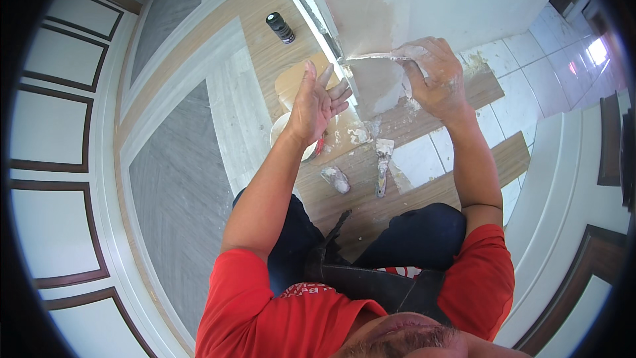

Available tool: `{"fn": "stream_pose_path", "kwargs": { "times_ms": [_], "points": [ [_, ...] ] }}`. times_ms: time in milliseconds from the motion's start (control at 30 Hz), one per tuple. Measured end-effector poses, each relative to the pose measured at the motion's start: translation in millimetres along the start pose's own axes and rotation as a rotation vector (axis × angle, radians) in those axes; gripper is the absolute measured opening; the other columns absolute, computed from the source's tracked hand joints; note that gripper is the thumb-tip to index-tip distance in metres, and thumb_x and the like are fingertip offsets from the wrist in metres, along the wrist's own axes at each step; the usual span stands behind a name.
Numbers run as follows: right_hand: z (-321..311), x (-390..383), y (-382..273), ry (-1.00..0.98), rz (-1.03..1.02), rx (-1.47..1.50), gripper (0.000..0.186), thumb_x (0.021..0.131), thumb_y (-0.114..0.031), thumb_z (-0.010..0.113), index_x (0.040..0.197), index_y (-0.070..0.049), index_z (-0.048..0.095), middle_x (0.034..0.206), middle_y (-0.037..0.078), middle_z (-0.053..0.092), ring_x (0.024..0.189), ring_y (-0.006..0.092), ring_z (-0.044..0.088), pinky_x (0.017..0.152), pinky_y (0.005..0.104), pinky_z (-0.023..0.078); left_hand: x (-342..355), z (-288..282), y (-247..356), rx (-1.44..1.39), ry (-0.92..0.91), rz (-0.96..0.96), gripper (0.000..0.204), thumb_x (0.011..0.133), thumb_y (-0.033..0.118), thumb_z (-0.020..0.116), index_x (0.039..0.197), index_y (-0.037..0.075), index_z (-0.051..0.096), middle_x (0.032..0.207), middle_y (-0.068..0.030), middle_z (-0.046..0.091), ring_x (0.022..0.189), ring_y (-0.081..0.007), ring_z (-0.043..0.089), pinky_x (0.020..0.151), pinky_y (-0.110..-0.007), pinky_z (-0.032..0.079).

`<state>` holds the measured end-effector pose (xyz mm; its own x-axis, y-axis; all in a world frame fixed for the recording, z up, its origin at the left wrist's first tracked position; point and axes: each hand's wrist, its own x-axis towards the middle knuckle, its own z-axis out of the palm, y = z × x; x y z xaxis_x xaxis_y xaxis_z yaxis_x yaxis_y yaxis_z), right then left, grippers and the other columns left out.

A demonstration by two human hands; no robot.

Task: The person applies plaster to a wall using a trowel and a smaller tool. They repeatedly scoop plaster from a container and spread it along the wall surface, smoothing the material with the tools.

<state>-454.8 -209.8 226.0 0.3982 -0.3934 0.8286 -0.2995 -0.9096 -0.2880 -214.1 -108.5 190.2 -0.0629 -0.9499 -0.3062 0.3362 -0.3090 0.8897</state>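
My right hand [434,76], dusted with white filler, grips a thin flat scraper blade [379,57] seen edge-on. The blade lies against the lower part of the wall [430,0], its far end by the corner edge. My left hand [318,103] is held up near that corner with fingers spread and nothing in it. Below the left hand, a white bucket [277,130] is partly covered by my wrist. A putty knife [383,159] caked with white filler rests on the floor between my knees and the wall. Beside it lies a whitish, smeared lump [336,179] whose kind I cannot make out.
A black bottle [280,28] stands on wood-look flooring beyond the bucket. A tan board piece [288,86] lies near the corner. White tiles [523,50] and loose planks [487,86] extend to the right. White panelled fronts [53,119] run along the left; a white moulded panel [556,159] is close on the right.
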Motion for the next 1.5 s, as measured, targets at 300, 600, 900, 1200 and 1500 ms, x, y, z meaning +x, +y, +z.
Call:
{"fn": "stream_pose_path", "kwargs": {
  "times_ms": [300,600,900,1200,1500],
  "points": [
    [-4.6,4.8,1.9,0.061,0.161,0.06,0.018,0.084,0.002,0.074,0.1,-0.005,0.074,0.097,0.009,0.075,0.089,0.0233,0.07,0.081,0.0341,0.054,-1.0,1.6,0.5,0.019,0.002,0.007,0.122,0.088,0.092,0.027,0.164,0.002,-0.003,0.165,-0.0304,0.021,0.154,-0.0437,0.021,0.126,-0.05,0.014],
    [-19.9,-2.7,10.3,0.069,0.637,0.347,0.026,0.089,-0.011,0.079,0.111,0.002,0.073,0.104,0.009,0.076,0.093,0.0134,0.069,0.081,0.0286,0.056,1.0,-3.2,-1.2,0.009,-0.013,-0.003,0.122,0.087,0.093,0.027,0.164,0.003,-0.001,0.165,-0.0303,0.022,0.154,-0.0445,0.021,0.126,-0.051,0.014],
    [-2.0,4.7,18.2,-0.001,0.66,0.295,0.032,0.09,-0.016,0.079,0.114,0.004,0.072,0.103,0.011,0.076,0.096,0.014,0.068,0.084,0.0295,0.055,3.3,-0.7,-1.7,0.0,-0.01,-0.012,0.122,0.086,0.093,0.026,0.164,0.004,-0.001,0.165,-0.0297,0.023,0.153,-0.0455,0.022,0.126,-0.05,0.014],
    [-20.8,-7.8,12.8,-0.03,0.284,0.189,0.015,0.086,0.002,0.076,0.1,-0.003,0.073,0.097,0.008,0.075,0.09,0.0185,0.069,0.08,0.0322,0.055,0.0,-0.9,1.4,0.01,-0.008,0.008,0.122,0.087,0.092,0.026,0.164,0.001,-0.002,0.165,-0.0316,0.019,0.153,-0.0484,0.021,0.126,-0.051,0.014],
    [2.7,-12.6,-2.0,-0.04,0.169,0.167,0.016,0.082,0.001,0.075,0.096,-0.007,0.073,0.094,0.009,0.073,0.086,0.029,0.067,0.077,0.0385,0.053,1.5,-3.8,0.0,-0.015,-0.01,-0.004,0.122,0.087,0.092,0.026,0.164,0.001,-0.001,0.164,-0.0315,0.021,0.153,-0.0475,0.021,0.126,-0.051,0.014]
  ]
}}
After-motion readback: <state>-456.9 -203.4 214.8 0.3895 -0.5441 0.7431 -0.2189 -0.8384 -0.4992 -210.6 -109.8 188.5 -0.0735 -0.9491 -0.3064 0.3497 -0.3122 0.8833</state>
